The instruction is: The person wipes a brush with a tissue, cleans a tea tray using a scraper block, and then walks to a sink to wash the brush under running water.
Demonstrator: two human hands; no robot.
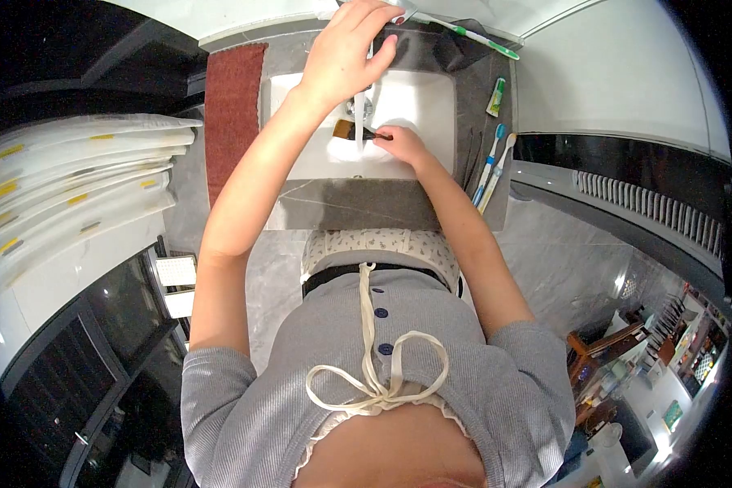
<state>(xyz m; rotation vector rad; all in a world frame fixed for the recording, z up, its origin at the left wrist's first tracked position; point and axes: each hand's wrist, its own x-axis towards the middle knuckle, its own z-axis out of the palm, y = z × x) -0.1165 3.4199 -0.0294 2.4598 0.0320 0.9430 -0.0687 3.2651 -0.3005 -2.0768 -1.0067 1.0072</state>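
Note:
Water runs from the faucet (370,75) into the white sink (428,102). Over the top of the faucet is my left hand (346,57), its thumb and fingers apart; its fingertips are near the back edge of the counter. My right hand (402,145) is closed around the dark handle of a brush (343,130) low in the sink. The brush has a brown, flat head pointing left, and the stream falls across it near the handle.
A reddish-brown cloth (234,114) lies left of the sink. On the right side of the counter are a green-and-white tube (496,97), a blue toothbrush (486,169) and a white toothbrush (498,172). A green-and-white toothbrush (484,39) lies at the back right.

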